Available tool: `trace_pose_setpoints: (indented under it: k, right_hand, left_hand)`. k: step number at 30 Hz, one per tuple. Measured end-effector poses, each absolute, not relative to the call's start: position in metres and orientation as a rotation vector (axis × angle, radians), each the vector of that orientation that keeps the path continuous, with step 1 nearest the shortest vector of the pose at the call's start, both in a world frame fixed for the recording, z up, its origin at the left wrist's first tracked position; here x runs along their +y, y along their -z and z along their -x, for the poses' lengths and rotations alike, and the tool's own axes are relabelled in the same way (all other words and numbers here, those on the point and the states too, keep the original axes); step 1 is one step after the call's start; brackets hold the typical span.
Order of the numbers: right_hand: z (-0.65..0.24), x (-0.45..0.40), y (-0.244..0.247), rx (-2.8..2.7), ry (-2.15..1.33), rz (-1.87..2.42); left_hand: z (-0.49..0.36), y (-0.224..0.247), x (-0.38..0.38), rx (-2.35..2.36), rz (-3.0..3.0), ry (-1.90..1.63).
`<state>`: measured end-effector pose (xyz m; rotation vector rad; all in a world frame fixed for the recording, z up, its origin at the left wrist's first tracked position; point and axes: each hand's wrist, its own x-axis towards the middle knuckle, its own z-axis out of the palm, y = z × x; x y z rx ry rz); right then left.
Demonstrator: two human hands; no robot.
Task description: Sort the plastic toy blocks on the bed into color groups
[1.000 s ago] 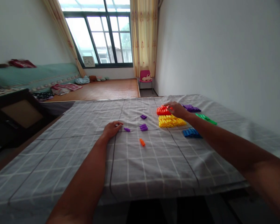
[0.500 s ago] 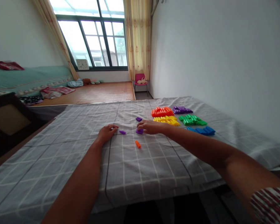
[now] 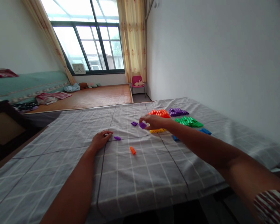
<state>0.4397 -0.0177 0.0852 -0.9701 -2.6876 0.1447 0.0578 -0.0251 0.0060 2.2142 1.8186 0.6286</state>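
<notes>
My right hand [image 3: 150, 121] is closed at the fingertips on a purple plastic block [image 3: 142, 125], which looks lifted just off the cloth. My left hand [image 3: 101, 139] rests on the cloth with its fingers loosely curved and holds nothing that I can see. A small purple block [image 3: 117, 138] lies just right of its fingertips. Another purple piece [image 3: 134, 123] lies left of my right hand. Closer to me is a single orange block [image 3: 133, 150]. My right hand and forearm partly cover the yellow pile [image 3: 157, 130] and the blue pile [image 3: 205, 131].
Sorted piles of orange [image 3: 162, 113], purple [image 3: 178, 112] and green blocks [image 3: 189, 122] lie at the right on the grey checked cloth [image 3: 67, 149]. A white wall [image 3: 212, 62] rises beyond them. A pink chair [image 3: 137, 81] stands under the curtain.
My right hand has raised the purple block and moved it slightly away from me, toward the piles. My left hand stays on the cloth. The whole view has shifted slightly.
</notes>
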Motion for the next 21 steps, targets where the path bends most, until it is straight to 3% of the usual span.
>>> trace_pose_setpoints:
  k: [5, 10, 16, 21]
  right_hand:
    - [-0.540, 0.015, -0.108, -2.340, 0.073, 1.589]
    - [-0.640, 0.044, -0.088, -2.099, 0.087, 2.159]
    - [-0.674, 0.059, -0.046, -2.093, 0.064, 2.213]
    - [-0.651, 0.046, -0.055, -2.095, 0.237, 2.006]
  left_hand:
    - [-0.059, -0.009, -0.026, 1.814, -2.224, -0.608]
    - [-0.058, -0.009, -0.025, 1.797, -2.226, -0.622]
    - [-0.058, -0.008, -0.027, 1.806, -2.208, -0.646]
    - [-0.058, -0.006, -0.026, 1.805, -2.181, -0.650]
